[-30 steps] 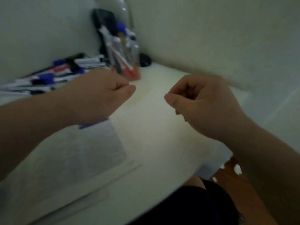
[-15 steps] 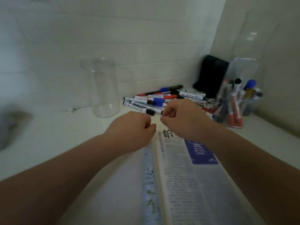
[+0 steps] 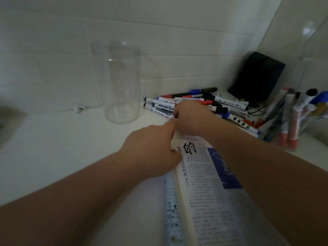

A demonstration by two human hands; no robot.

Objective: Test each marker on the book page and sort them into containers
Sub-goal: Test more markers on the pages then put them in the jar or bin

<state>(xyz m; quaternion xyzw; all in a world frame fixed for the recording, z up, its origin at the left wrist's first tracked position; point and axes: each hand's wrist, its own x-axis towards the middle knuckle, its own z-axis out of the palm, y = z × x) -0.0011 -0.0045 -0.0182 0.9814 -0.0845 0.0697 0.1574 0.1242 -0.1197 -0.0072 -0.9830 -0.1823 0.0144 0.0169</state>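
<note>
While both hands work at the far end of the book (image 3: 200,183), I log the surroundings first. An empty clear jar (image 3: 117,82) stands upright at the back left, near the tiled wall (image 3: 177,50). A small white clip (image 3: 79,108) lies to its left. A black pouch (image 3: 257,75) leans in the back right corner. In front of the pouch, a clear container (image 3: 285,147) holds upright markers. A loose pile (image 3: 221,103) of markers lies between jar and container, directly beyond the book.

The surface (image 3: 62,148) meets the wall behind and a second wall on the right. Open room lies left of the book and in front of the jar.

My right hand (image 3: 193,118) sits on the pile's near edge, fingers curled round one marker (image 3: 159,110); its white barrel runs out to the left, towards the jar's base. My left hand (image 3: 150,153) rests at the book's top left corner. Its index finger (image 3: 171,126) is stretched to that marker beside the right hand's fingers; the other fingers are curled, and I see nothing in its grasp.
</note>
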